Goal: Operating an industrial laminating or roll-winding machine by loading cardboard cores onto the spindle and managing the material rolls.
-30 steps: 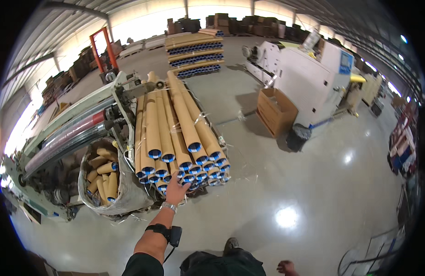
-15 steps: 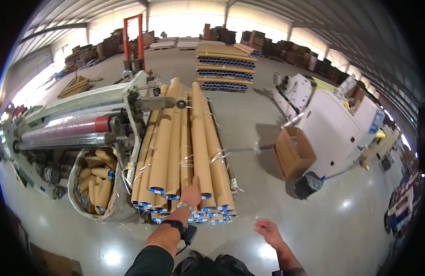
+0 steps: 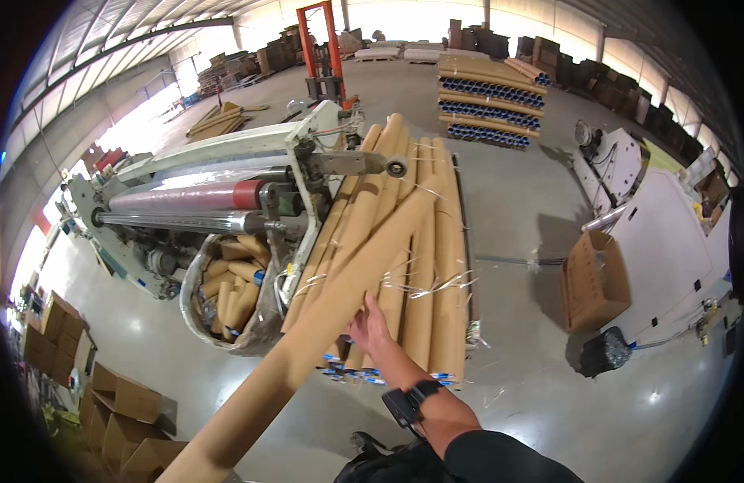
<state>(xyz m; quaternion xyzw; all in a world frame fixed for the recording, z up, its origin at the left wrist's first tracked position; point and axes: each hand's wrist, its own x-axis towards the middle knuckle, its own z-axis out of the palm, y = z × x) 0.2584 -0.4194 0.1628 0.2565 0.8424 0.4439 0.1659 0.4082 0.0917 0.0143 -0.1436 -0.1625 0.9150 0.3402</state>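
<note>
A long brown cardboard tube [image 3: 295, 346] slants across the view, from the lower left edge up over a pile of similar tubes [image 3: 446, 282]. My right hand [image 3: 373, 328] is closed against the tube's right side near its middle; some fingers are hidden beneath it. A black strapped device [image 3: 412, 402] sits on my right forearm. The tube's near end runs out of view at the lower left, and my left hand is not visible. Clear plastic strapping [image 3: 436, 283] lies loosely over the pile, whose near ends show blue inside.
Beside the pile on the left stands a roller machine [image 3: 187, 197], with a sack of short tube pieces [image 3: 196, 302] below it. Cardboard boxes [image 3: 126, 394] stand at the lower left. An open carton [image 3: 593, 282] and a white machine [image 3: 674, 249] are to the right.
One tube has come up off the pile and swung diagonally to the lower left. My right hand has moved onto it, while my left hand has left the view. The view has turned leftward.
</note>
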